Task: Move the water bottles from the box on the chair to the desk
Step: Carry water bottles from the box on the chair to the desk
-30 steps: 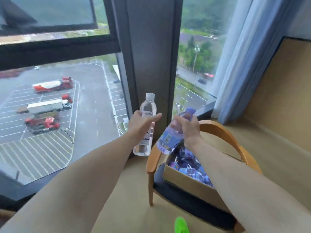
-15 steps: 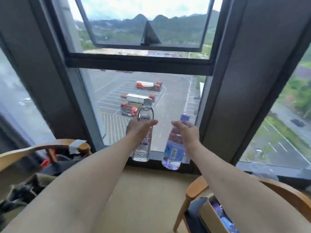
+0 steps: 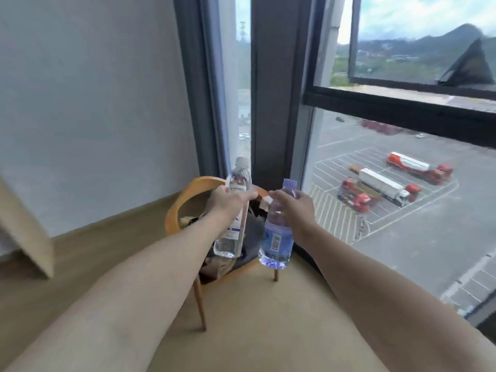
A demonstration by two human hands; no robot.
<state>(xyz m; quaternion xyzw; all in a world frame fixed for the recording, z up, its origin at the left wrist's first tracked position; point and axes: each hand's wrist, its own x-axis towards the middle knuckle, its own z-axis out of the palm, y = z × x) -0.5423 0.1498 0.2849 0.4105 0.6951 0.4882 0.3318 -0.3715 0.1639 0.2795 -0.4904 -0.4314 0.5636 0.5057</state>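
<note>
Left hand (image 3: 230, 201) grips a clear bottle (image 3: 233, 210) at mid-body; right hand (image 3: 295, 208) grips a blue bottle (image 3: 276, 237) below its neck. Both hang upright in mid-air, apparently for carrying, above a wooden chair (image 3: 182, 200). No desk or box shows.

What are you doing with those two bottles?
A person is carrying two water bottles, one in each hand. The left hand grips a clear bottle with a white cap, and the right hand grips a blue bottle with a purple cap. Both are held upright in the air in front of a wooden chair by the big window. Neither bottle is set down yet, and no desk is plainly in view.
</note>
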